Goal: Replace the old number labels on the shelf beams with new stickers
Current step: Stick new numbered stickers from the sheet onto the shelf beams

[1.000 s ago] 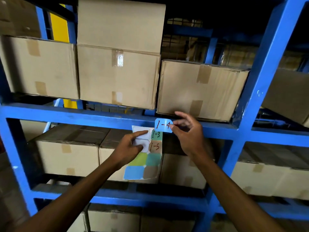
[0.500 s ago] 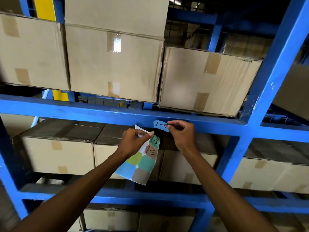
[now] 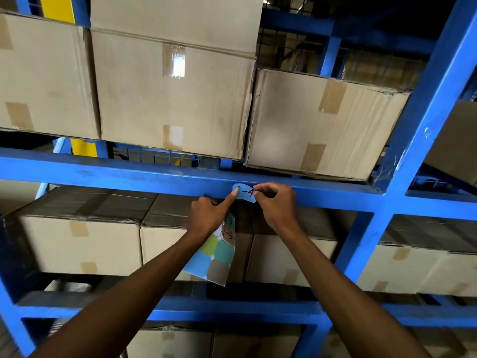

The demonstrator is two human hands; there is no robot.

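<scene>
The blue sticker [image 3: 244, 193] marked "1-4" lies against the front face of the shelf beam [image 3: 129, 174], near the place where the beam meets the upright post [image 3: 423, 120]. The right hand [image 3: 277, 205] pinches the right end of the sticker between thumb and forefinger, with the other fingers curled. The left hand [image 3: 210, 215] presses its forefinger on the left end of the sticker, and its remaining fingers are closed around the sticker sheet [image 3: 216, 254], which hangs down below the beam.

The sticker looks slightly bowed, so I think it is not yet flat on the metal. If the right end is pressed before the middle, a wrinkle or an air bubble may stay under it. It may also sit crooked on the narrow face, or hang over the lower edge of the beam. The sheet, held only by a few fingers, could slip and fall.

The beam paint looks scratched and dusty, which may weaken the glue. Cardboard boxes [image 3: 175, 94] fill the shelves above and below. The space behind them is dark, like a storeroom.
</scene>
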